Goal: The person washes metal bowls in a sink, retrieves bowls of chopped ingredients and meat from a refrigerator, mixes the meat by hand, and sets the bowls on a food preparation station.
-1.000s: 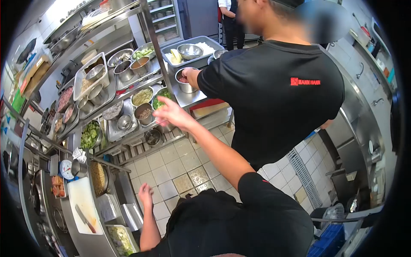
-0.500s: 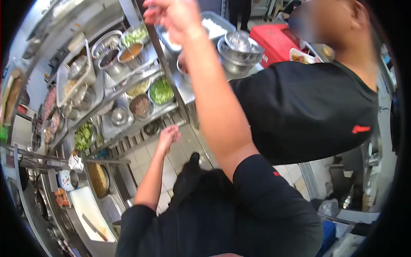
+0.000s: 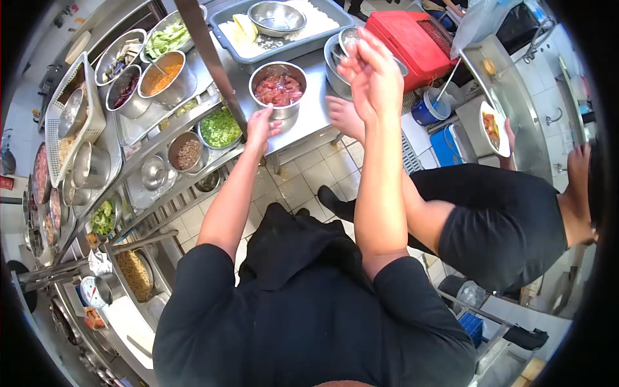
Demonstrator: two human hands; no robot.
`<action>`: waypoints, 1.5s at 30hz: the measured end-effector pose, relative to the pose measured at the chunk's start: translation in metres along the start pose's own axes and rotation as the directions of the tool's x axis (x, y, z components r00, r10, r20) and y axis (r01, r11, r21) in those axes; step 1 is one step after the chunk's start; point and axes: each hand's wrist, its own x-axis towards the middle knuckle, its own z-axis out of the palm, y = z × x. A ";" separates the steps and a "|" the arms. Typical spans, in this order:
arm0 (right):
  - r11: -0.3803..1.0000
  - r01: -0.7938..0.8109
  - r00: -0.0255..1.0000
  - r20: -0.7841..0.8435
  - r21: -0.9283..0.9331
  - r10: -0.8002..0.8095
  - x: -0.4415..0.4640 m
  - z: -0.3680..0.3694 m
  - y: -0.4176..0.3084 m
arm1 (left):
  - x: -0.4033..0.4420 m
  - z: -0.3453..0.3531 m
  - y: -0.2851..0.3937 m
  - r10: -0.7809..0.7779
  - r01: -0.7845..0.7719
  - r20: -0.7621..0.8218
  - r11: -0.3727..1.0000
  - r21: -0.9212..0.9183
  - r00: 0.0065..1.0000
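My left hand [image 3: 261, 129] is at the near rim of a steel pot [image 3: 284, 111] of red meat pieces [image 3: 278, 89], fingers apart; whether it touches the pot I cannot tell. My right hand [image 3: 374, 76] is raised with loosely spread fingers and holds nothing, in front of stacked steel bowls [image 3: 337, 76]. Behind the meat pot, a grey tray [image 3: 240, 53] holds white contents and a metal bowl [image 3: 277, 18]. Close to my right forearm is a co-worker's hand [image 3: 345, 118].
A co-worker in black [image 3: 496, 226] stands at the right, one hand under a white dish of food [image 3: 491, 129]. A red box [image 3: 406, 48] lies beyond the bowls. A shelf post [image 3: 213, 61] rises left of the pot. Bowls of chopped greens [image 3: 220, 127] and minced food [image 3: 189, 155] stand on the left shelf.
My left hand has moved up and forward to the meat pot. My right hand has shifted right. The co-worker has moved right and turned, and a dish of food is now in view.
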 end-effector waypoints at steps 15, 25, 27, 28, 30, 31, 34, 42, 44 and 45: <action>0.924 -0.263 0.843 -0.532 -0.279 0.079 -0.012 -0.269 -0.016 | 0.030 0.011 0.007 0.106 -0.140 -0.297 0.986 -0.095 0.949; 0.675 -0.195 0.927 -0.359 -0.712 -0.112 0.117 -0.284 -0.070 | 0.000 0.048 0.137 0.218 -0.216 -0.176 0.976 0.029 0.960; 0.502 -0.077 0.986 -0.142 -0.861 -0.092 0.179 -0.288 -0.054 | 0.003 0.087 0.161 0.290 -0.282 -0.228 0.957 0.070 0.929; 0.429 0.034 0.997 0.003 -0.902 -0.072 0.210 -0.293 -0.040 | 0.007 0.095 0.167 0.320 -0.311 -0.212 0.948 0.072 0.923; 0.187 0.099 0.995 0.102 -0.977 0.007 0.262 -0.297 -0.008 | 0.018 0.131 0.170 0.390 -0.386 -0.242 0.920 0.063 0.889; 0.069 0.129 0.988 0.135 -0.989 0.081 0.278 -0.300 0.004 | 0.023 0.152 0.170 0.433 -0.433 -0.267 0.899 0.061 0.861; -0.110 0.295 0.925 0.255 -0.949 0.282 0.323 -0.298 0.037 | 0.039 0.199 0.160 0.473 -0.490 -0.378 0.870 0.056 0.796; 0.404 0.151 0.839 0.333 -0.902 0.429 0.380 -0.331 -0.002 | 0.050 0.329 0.137 0.432 -0.539 -0.672 0.840 0.057 0.602; 0.397 0.101 0.830 0.297 -0.912 0.472 0.422 -0.356 -0.018 | 0.047 0.343 0.131 0.449 -0.551 -0.676 0.831 0.076 0.584; 0.503 -0.041 0.815 0.263 -0.864 0.517 0.439 -0.365 -0.022 | 0.046 0.345 0.126 0.450 -0.553 -0.692 0.828 0.087 0.565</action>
